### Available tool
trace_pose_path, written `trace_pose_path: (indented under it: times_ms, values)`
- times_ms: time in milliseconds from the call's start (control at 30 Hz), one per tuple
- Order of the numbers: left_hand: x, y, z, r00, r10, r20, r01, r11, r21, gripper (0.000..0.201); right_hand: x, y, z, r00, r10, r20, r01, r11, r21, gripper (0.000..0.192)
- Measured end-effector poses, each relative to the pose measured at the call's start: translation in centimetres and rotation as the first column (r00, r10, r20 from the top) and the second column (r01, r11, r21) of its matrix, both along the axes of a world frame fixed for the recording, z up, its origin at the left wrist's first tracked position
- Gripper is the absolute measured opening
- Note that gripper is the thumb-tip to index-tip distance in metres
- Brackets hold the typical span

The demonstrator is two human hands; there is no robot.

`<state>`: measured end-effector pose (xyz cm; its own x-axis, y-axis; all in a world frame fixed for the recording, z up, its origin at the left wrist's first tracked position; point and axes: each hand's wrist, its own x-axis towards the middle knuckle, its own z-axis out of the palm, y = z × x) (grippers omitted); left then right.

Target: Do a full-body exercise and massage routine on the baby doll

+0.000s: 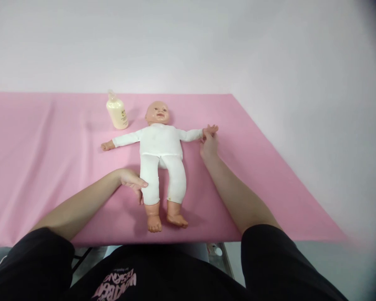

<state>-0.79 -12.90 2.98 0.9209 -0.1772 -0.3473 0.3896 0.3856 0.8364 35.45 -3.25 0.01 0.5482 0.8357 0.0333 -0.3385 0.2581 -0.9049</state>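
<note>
A baby doll [161, 140] in a white cloth suit lies on its back on the pink cloth, head toward the wall and both arms stretched out sideways. My left hand [130, 179] grips the doll's leg on the left side around the shin, thumb on top; its other fingers are partly hidden under the leg. At the doll's outstretched arm on the right, my right hand [209, 146] is closed around the doll's hand [213, 128], whose small fingers stick out past mine.
A pump bottle [118, 113] of pale yellow liquid stands to the left of the doll's head. The pink cloth [50, 167] covers the table and has creases on the left. Behind and to the right is a white wall [188, 46].
</note>
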Motion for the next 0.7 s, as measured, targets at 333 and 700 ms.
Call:
trace_pose_path:
  times_ms: [333, 700]
  values:
    - [-0.5, 1.9, 4.7, 0.963, -0.138, -0.23, 0.193, 0.952, 0.237, 0.062, 1.3, 1.1, -0.7, 0.998, 0.028, -0.061, -0.029, 1.0, -0.012, 0.04]
    - [7.9, 6.7, 14.0, 0.903, 0.418, 0.099, -0.376, 0.656, 0.655, 0.037, 0.3, 0.7, -0.4, 0.991, 0.126, 0.041, -0.125, 0.992, -0.029, 0.051]
